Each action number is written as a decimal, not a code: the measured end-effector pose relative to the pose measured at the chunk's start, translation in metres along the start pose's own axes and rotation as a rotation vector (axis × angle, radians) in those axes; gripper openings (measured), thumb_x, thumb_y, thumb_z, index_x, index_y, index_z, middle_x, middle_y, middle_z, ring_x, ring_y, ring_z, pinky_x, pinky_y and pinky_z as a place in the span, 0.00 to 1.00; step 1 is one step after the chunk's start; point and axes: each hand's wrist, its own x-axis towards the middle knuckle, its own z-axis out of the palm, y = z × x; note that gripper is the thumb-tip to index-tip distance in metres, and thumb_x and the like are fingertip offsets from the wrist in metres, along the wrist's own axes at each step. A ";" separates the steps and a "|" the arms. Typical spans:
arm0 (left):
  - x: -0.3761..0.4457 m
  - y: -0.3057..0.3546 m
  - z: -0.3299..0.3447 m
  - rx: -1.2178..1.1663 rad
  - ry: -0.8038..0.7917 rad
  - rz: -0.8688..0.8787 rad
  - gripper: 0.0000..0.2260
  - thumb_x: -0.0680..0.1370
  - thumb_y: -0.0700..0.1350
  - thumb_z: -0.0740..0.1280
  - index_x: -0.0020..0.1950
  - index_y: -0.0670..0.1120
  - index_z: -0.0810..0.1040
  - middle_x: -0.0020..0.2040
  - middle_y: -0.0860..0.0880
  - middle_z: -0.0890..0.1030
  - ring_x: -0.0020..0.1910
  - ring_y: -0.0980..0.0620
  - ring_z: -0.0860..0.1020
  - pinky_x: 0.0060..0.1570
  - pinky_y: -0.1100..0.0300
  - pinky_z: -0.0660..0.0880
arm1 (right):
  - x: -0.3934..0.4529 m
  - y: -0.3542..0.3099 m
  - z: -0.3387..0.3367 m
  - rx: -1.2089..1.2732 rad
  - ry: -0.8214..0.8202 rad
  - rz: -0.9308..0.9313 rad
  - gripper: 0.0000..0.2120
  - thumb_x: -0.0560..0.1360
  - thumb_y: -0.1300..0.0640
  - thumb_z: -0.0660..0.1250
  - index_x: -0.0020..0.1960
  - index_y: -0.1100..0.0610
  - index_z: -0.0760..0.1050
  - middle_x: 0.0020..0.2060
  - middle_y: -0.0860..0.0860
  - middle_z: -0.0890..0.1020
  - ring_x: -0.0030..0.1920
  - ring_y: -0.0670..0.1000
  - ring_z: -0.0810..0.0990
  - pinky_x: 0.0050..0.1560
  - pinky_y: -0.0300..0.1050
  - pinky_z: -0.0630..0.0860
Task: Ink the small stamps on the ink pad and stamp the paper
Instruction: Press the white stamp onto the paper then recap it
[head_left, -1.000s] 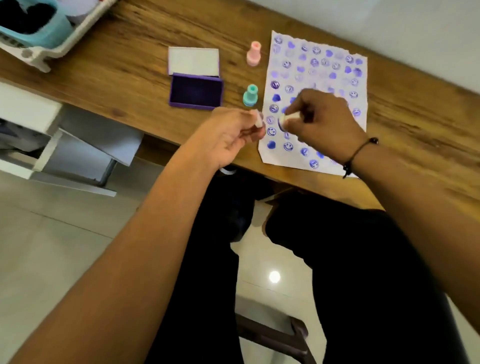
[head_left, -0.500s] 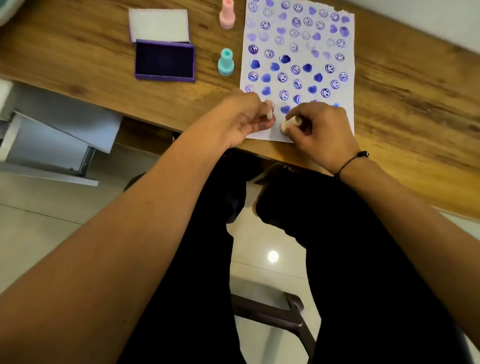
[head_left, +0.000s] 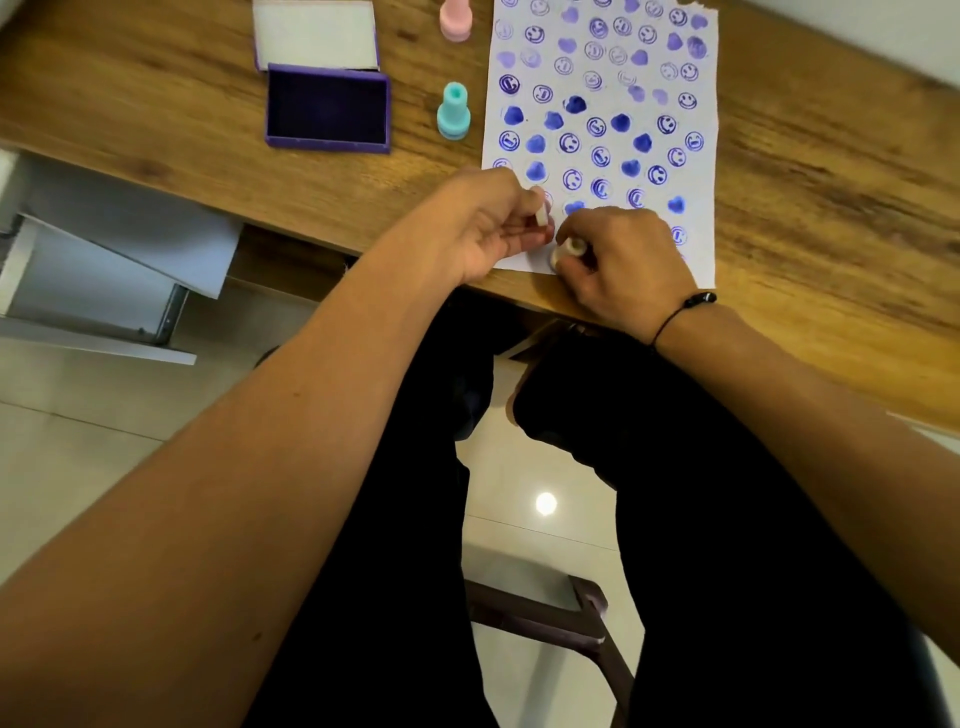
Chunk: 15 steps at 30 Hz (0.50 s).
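Right hand (head_left: 623, 260) grips a white stamp (head_left: 569, 250), pressed on the near left corner of the paper (head_left: 602, 135). Left hand (head_left: 488, 223) pinches a small white cap (head_left: 542, 213) just beside it. Open ink pad (head_left: 328, 108) far left on the surface (head_left: 156, 104), teal stamp (head_left: 453, 111) between pad and paper.

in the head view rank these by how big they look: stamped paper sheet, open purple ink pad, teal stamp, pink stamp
1. White paper sheet covered in purple stamps, clearly largest.
2. Open purple ink pad.
3. Small teal plastic stamp and small pink plastic stamp: they look alike, and the pink one is cut off at the top edge, so no ranking between them.
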 end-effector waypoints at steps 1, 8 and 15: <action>0.000 0.000 -0.001 -0.008 -0.001 -0.005 0.08 0.79 0.34 0.58 0.41 0.38 0.73 0.37 0.43 0.77 0.35 0.51 0.77 0.27 0.66 0.79 | 0.001 -0.001 -0.001 -0.009 -0.014 0.004 0.09 0.74 0.59 0.60 0.48 0.63 0.75 0.45 0.62 0.81 0.46 0.64 0.76 0.44 0.52 0.72; -0.002 -0.001 0.000 -0.080 0.007 -0.015 0.08 0.79 0.33 0.58 0.41 0.39 0.72 0.37 0.43 0.77 0.35 0.51 0.76 0.27 0.64 0.79 | 0.002 -0.006 -0.002 -0.078 -0.079 -0.024 0.09 0.74 0.60 0.58 0.51 0.63 0.71 0.46 0.63 0.80 0.46 0.66 0.76 0.43 0.55 0.72; -0.003 0.000 0.001 -0.078 0.022 -0.014 0.08 0.79 0.33 0.59 0.41 0.40 0.72 0.37 0.44 0.77 0.36 0.51 0.77 0.28 0.64 0.79 | 0.003 0.000 -0.002 -0.059 -0.075 -0.086 0.07 0.73 0.60 0.59 0.48 0.62 0.71 0.44 0.63 0.80 0.45 0.65 0.76 0.38 0.50 0.67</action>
